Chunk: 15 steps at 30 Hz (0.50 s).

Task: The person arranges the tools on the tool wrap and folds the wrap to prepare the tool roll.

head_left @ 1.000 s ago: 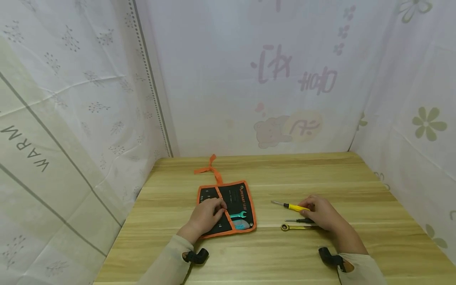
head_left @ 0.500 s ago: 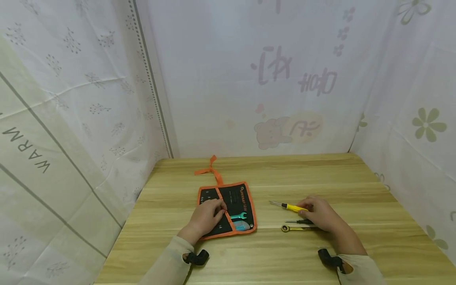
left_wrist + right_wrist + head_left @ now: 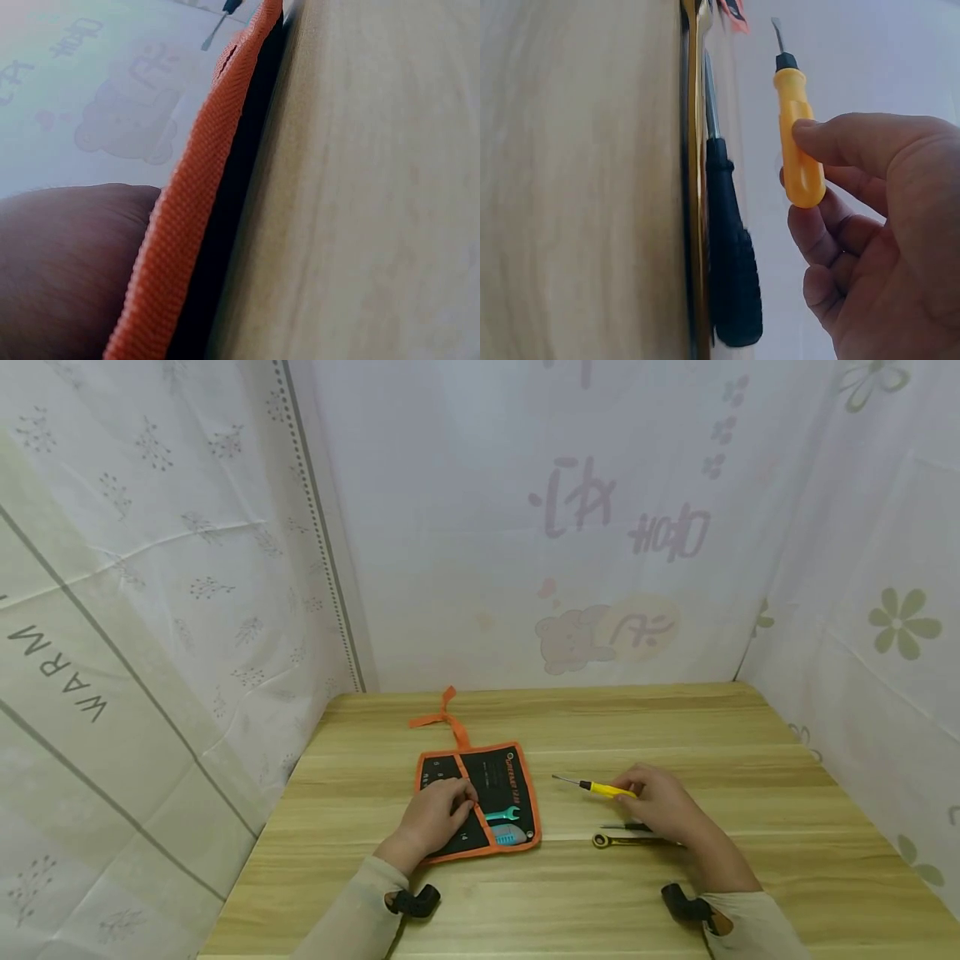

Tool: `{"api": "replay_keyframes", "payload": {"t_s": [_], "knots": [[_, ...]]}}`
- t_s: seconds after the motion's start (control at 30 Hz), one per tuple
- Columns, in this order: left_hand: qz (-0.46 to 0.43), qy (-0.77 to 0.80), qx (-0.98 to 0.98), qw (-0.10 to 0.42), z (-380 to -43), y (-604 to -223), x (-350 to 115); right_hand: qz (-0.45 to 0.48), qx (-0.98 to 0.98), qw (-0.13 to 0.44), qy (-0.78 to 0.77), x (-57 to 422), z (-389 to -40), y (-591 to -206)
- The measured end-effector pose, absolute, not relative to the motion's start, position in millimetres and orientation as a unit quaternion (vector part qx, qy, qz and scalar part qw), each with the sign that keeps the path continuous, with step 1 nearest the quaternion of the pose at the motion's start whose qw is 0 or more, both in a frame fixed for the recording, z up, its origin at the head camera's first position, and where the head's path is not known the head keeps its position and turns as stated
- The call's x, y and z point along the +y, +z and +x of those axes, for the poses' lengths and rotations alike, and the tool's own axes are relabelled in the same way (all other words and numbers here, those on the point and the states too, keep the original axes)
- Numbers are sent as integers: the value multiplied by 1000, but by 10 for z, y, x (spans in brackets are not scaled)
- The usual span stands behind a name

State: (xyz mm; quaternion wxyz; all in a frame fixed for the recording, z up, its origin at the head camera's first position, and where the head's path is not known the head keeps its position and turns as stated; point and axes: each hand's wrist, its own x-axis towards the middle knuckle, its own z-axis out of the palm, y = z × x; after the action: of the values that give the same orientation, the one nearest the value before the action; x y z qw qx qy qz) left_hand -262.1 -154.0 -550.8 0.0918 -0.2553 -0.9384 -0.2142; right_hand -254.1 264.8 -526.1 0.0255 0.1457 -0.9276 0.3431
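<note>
Pouch: black cloth, flat on the bench, edged in coarse orange trim whose ribbed weave shows close up in the left wrist view.
Tie: orange fabric ribbon, loose beyond the pouch's far edge.
Teal wrench: metal, open-ended, its forked head showing from the pouch's pocket.
Grey-blue tool: rounded and slotted, in the pocket just beside the teal wrench.
Left hand: thumb and fingertips pinch the orange trim of the pocket.
Right hand: thumb and fingers hold the yellow screwdriver by its handle, above the bench.
Yellow screwdriver: smooth, rounded handle, black collar, thin metal shaft, flat tip directed toward the pouch but apart from it.
Black screwdriver: handle ribbed at its thick end, lying beside the gold wrench.
Gold wrench: long, shiny, ring-ended, partly under the right hand's shadow side.
Since half a second ago: the yellow screwdriver and right hand have shifted toward the pouch; left hand, pouch, black screwdriver and gold wrench look unmoved.
</note>
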Motion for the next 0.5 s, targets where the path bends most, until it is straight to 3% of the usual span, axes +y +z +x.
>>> {"api": "replay_keyframes", "payload": {"t_s": [0.5], "knots": [[-257, -211, -938, 95, -2625, -5515, -1540, 181, -923, 24, 338, 2446, -2595, -5182]]}}
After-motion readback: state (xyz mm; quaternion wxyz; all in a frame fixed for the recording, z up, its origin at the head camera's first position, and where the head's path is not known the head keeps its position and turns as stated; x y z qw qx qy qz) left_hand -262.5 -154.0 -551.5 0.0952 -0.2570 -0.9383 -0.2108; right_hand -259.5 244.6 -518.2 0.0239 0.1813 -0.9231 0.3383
